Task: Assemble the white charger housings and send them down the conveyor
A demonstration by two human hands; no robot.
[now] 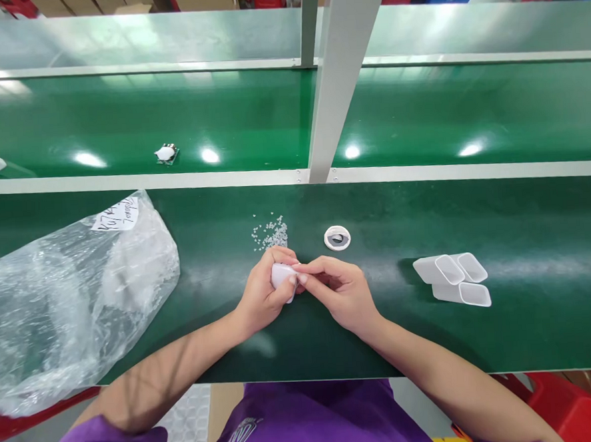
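Note:
My left hand is closed around a small white plastic housing, held above the green table in front of my body. My right hand meets it from the right, thumb and forefinger pinched together at the housing's edge. Whatever lies between those fingertips is too small to make out. Just beyond my left hand is a loose pile of tiny translucent pieces. A round white ring with a dark grey centre lies beyond my right hand.
Three white, open-ended plastic sleeves lie stacked at the right. A large clear plastic bag with a handwritten label covers the left side. Behind a white rail and upright post sits a small circuit board.

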